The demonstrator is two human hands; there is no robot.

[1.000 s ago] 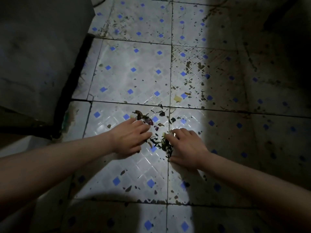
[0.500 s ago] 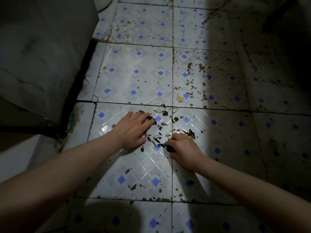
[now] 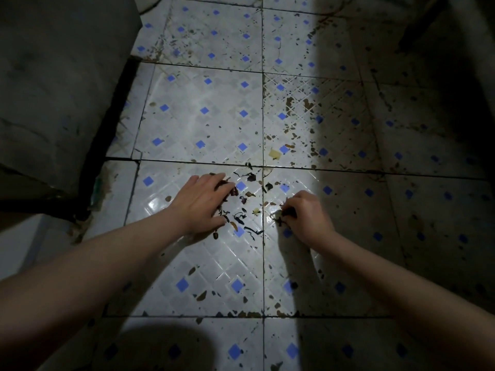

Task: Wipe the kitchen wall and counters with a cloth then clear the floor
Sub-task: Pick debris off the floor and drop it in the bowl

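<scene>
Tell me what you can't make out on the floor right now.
- Head view: how much debris the right hand holds; its curled fingers hide it.
- Scraps under the left hand: covered by its palm.
- Floor at right: lost in shadow.

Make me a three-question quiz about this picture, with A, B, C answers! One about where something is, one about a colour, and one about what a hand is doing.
1. Where is the yellow scrap?
A. Beyond both hands
B. Under the left arm
C. In the right hand

2. What colour are the little diamonds on the floor tiles?
A. Red
B. Blue
C. Green

3. What is the right hand doing?
A. Lying flat
B. Pointing up
C. Pinching dark scraps

Answers:
1. A, it lies past the tile joint, farther off than the hands.
2. B, every small diamond shows blue.
3. C, its fingers curl round a dark clump, while the left hand rests spread on the floor.
</scene>
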